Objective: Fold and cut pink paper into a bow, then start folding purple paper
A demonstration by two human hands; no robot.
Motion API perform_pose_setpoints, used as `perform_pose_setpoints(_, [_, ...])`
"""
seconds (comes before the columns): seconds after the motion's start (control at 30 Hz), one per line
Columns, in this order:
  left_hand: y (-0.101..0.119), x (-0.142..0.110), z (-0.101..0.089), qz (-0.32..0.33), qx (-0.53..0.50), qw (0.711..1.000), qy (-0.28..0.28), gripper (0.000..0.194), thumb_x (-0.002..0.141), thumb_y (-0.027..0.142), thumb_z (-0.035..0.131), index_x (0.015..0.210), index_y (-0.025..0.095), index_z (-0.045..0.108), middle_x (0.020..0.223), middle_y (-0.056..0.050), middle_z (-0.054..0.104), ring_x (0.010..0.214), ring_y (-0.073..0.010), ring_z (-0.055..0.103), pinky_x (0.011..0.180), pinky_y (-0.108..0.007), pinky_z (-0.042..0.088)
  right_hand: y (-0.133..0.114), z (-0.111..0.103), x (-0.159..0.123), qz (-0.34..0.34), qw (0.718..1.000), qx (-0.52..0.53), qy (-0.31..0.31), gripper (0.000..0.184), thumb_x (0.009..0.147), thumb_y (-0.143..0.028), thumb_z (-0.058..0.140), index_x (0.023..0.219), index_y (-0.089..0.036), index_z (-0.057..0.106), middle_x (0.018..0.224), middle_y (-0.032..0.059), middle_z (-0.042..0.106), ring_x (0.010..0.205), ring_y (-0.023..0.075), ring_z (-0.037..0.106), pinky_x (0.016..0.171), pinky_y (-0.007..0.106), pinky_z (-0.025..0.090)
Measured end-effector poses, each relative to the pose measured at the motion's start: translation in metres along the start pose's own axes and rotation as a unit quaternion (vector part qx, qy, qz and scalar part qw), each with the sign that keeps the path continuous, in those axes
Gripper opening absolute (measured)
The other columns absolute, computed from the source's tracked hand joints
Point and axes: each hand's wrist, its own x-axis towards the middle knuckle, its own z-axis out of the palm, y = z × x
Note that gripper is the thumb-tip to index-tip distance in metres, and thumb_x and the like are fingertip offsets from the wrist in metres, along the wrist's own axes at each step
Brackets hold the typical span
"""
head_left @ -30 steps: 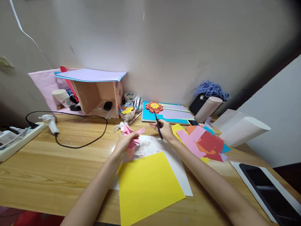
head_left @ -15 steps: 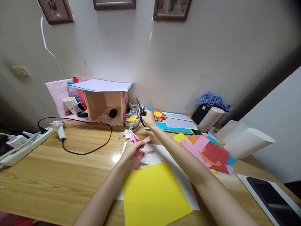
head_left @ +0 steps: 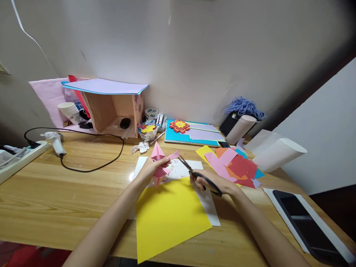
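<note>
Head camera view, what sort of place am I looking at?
Likely a craft workspace, perhaps at home: a wooden table with coloured paper scraps, a layered paper flower, and scissors in the right hand.

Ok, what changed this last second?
The right hand swung toward the scrap bowl and back with the scissors, which now point at the pink paper. A pink scrap it seemed to hold no longer shows. The left hand still grips the pink paper; yellow sheet unmoved.
</note>
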Motion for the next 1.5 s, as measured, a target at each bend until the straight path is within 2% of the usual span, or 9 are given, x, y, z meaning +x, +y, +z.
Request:
perform_pose_setpoints(0.07, [0.003, -0.004, 0.004, -0.004, 0.029, 1.000, 0.001, 0.031, 0.059, 0.041, 0.073, 0.069, 0.012, 0.068, 0.074, -0.008, 0.068, 0.065, -0.0134, 0.059, 0.060, -0.022, 0.044, -0.008, 0.004, -0.004, 0.007, 0.998, -0.055, -0.011, 0.065, 0.074, -0.074, 0.031, 0.085, -0.015, 0.053, 0.074, 0.0052, 0.056, 0.060, 0.0149, 0.051, 0.055, 0.026, 0.040])
perform_pose_setpoints(0.13, [0.006, -0.009, 0.008, -0.003, 0.060, 0.998, -0.002, 0.031, 0.060, 0.041, 0.072, 0.068, 0.011, 0.069, 0.073, -0.008, 0.068, 0.065, -0.0139, 0.060, 0.059, -0.021, 0.044, -0.013, 0.007, -0.005, 0.003, 0.998, -0.066, -0.019, 0.065, 0.074, -0.074, 0.028, 0.086, -0.015, 0.053, 0.076, 0.0053, 0.056, 0.060, 0.0145, 0.050, 0.054, 0.026, 0.038])
perform_pose_setpoints(0.3, [0.010, -0.018, 0.016, -0.015, 0.110, 0.992, -0.054, 0.032, 0.063, 0.040, 0.069, 0.079, 0.012, 0.070, 0.082, -0.010, 0.069, 0.058, -0.0135, 0.059, 0.048, -0.021, 0.042, -0.011, 0.015, -0.007, -0.031, 0.999, -0.023, -0.027, 0.071, 0.075, -0.075, 0.018, 0.090, -0.014, 0.051, 0.072, 0.0036, 0.052, 0.058, 0.0138, 0.048, 0.055, 0.026, 0.038])
perform_pose_setpoints(0.43, [0.009, -0.020, 0.019, -0.005, 0.137, 0.989, -0.055, 0.030, 0.064, 0.041, 0.068, 0.075, 0.013, 0.070, 0.080, -0.009, 0.069, 0.059, -0.0132, 0.059, 0.048, -0.020, 0.041, -0.014, 0.017, -0.008, -0.025, 0.999, -0.014, -0.029, 0.074, 0.072, -0.077, 0.016, 0.088, -0.014, 0.051, 0.068, 0.0022, 0.050, 0.057, 0.0138, 0.046, 0.056, 0.027, 0.038])
perform_pose_setpoints(0.6, [0.004, -0.015, 0.018, 0.022, 0.131, 0.990, -0.049, 0.032, 0.062, 0.044, 0.069, 0.070, 0.013, 0.069, 0.076, -0.008, 0.069, 0.069, -0.0158, 0.061, 0.059, -0.021, 0.045, -0.017, 0.021, -0.006, -0.031, 0.999, 0.000, -0.011, 0.071, 0.071, -0.078, 0.015, 0.082, -0.015, 0.047, 0.065, 0.0006, 0.046, 0.055, 0.0123, 0.042, 0.052, 0.025, 0.035])
perform_pose_setpoints(0.87, [0.006, -0.015, 0.017, 0.003, 0.126, 0.991, -0.037, 0.032, 0.060, 0.044, 0.071, 0.070, 0.013, 0.068, 0.074, -0.008, 0.068, 0.066, -0.0141, 0.060, 0.057, -0.021, 0.044, -0.012, 0.030, -0.001, -0.028, 0.999, 0.036, 0.012, 0.067, 0.067, -0.081, 0.021, 0.075, -0.017, 0.042, 0.067, 0.0002, 0.043, 0.054, 0.0106, 0.039, 0.050, 0.024, 0.035])
perform_pose_setpoints(1.03, [0.007, -0.015, 0.016, -0.012, 0.130, 0.990, -0.044, 0.033, 0.061, 0.044, 0.070, 0.072, 0.013, 0.067, 0.077, -0.008, 0.069, 0.058, -0.0121, 0.058, 0.050, -0.020, 0.042, -0.015, 0.030, 0.000, -0.017, 0.999, 0.035, 0.016, 0.069, 0.063, -0.083, 0.023, 0.072, -0.017, 0.041, 0.069, 0.0009, 0.045, 0.055, 0.0111, 0.040, 0.049, 0.024, 0.035])
perform_pose_setpoints(1.3, [0.008, -0.014, 0.013, -0.004, 0.120, 0.991, -0.054, 0.034, 0.062, 0.044, 0.069, 0.075, 0.013, 0.068, 0.081, -0.010, 0.069, 0.060, -0.0140, 0.059, 0.049, -0.021, 0.042, -0.018, 0.030, 0.002, 0.001, 0.999, 0.036, 0.020, 0.070, 0.058, -0.086, 0.025, 0.068, -0.018, 0.038, 0.059, -0.0027, 0.039, 0.049, 0.0091, 0.034, 0.043, 0.022, 0.028])
perform_pose_setpoints(1.5, [0.007, -0.014, 0.013, -0.010, 0.113, 0.992, -0.054, 0.032, 0.062, 0.044, 0.070, 0.071, 0.013, 0.068, 0.079, -0.009, 0.069, 0.059, -0.0137, 0.059, 0.050, -0.021, 0.043, -0.023, 0.027, 0.001, 0.026, 0.999, 0.017, 0.016, 0.062, 0.065, -0.081, 0.034, 0.068, -0.019, 0.038, 0.058, -0.0030, 0.040, 0.049, 0.0093, 0.035, 0.043, 0.022, 0.028])
